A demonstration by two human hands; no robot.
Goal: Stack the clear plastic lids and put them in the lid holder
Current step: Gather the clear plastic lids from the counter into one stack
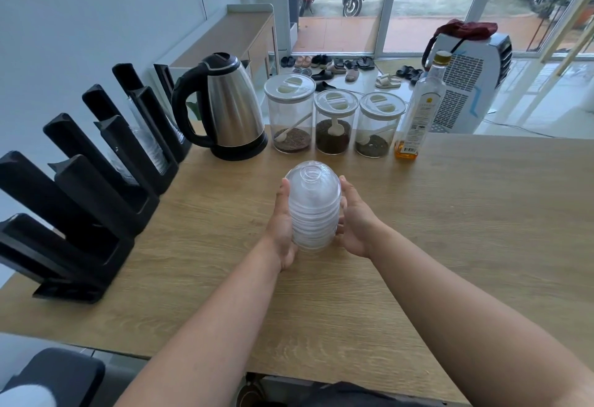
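A stack of several clear domed plastic lids [313,205] stands near the middle of the wooden table [450,230], dome up. My left hand [283,226] presses its left side and my right hand [355,220] presses its right side, so both hold the stack between the palms. The black lid holder [96,181] runs along the table's left edge as a row of slanted slots. The far slots hold clear lids or cups; the near slots look empty.
Behind the stack stand a steel kettle [228,107], three clear jars [334,120] with spoons and dark grounds, and a glass bottle [421,107] with amber liquid. A white air cooler [469,78] sits beyond the table's far edge.
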